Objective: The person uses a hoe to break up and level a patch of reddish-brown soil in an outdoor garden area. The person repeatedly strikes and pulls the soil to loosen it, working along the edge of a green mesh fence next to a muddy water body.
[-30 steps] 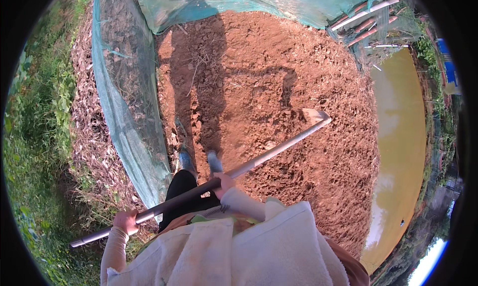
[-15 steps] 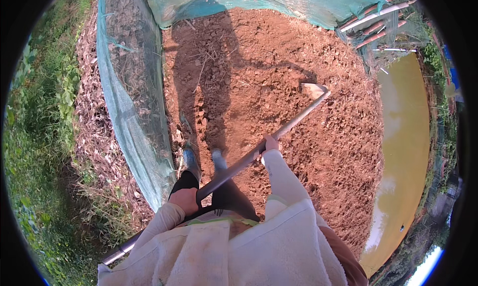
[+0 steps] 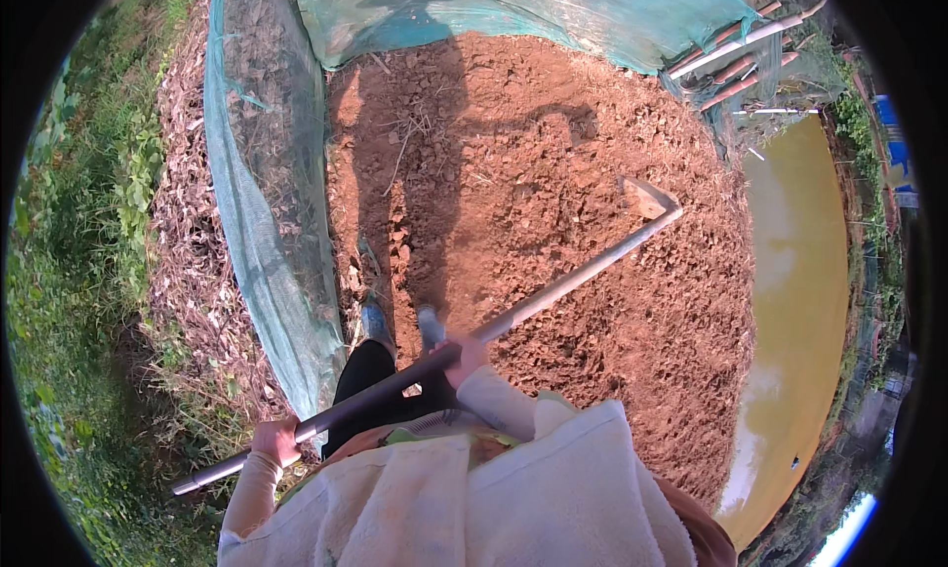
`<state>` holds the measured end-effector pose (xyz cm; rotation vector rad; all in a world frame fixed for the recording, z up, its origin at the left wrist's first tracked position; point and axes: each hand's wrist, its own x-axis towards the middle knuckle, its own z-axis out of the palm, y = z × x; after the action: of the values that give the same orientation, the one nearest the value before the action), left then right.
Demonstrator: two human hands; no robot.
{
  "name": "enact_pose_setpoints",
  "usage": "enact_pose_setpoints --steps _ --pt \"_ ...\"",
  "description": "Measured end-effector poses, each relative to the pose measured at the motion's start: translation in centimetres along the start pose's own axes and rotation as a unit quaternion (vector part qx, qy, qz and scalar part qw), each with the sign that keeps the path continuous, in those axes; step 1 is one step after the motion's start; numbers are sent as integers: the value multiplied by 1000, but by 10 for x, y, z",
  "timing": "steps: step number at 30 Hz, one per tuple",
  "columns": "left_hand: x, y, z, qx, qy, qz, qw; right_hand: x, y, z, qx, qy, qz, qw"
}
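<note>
A long-handled hoe (image 3: 563, 283) slants across my body, from the lower left up to the right. My left hand (image 3: 276, 441) is closed round the dark lower part of its handle, a little in from the butt end. Farther up, my right hand (image 3: 466, 360) wraps the handle in front of my legs. The hoe's blade (image 3: 647, 200), smeared with soil, is raised over the reddish-brown dirt (image 3: 533, 172); its shadow lies apart from it, up and to the left.
Blue boots (image 3: 375, 322) stand on the dirt beside a low furrow. Green netting (image 3: 262, 241) borders the plot on the left, and more netting (image 3: 513, 9) crosses the far side. Muddy yellowish water (image 3: 800, 271) lies right. Poles (image 3: 741, 48) lean at the far right corner.
Both hands have moved left and are pulling back along the hoe's line; the right hand came down near my legs. The blade has lifted off the soil and shifted slightly right and nearer.
</note>
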<state>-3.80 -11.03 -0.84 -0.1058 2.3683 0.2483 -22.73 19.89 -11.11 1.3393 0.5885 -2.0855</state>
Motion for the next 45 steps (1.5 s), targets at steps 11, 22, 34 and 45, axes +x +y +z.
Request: enact_pose_setpoints --steps 11,22,34,45 --pt "113 160 -49 -131 -116 74 982 47 -150 -18 -126 235 -283 921" --pt "-16 54 -92 -64 -197 -30 978 70 -99 -73 21 27 -135 990" --pt "-146 -94 -97 80 -183 -223 954 1 50 -16 -24 108 97 989" --pt "-17 38 -18 -66 -34 -102 992 46 -97 -11 -175 28 -205 963"
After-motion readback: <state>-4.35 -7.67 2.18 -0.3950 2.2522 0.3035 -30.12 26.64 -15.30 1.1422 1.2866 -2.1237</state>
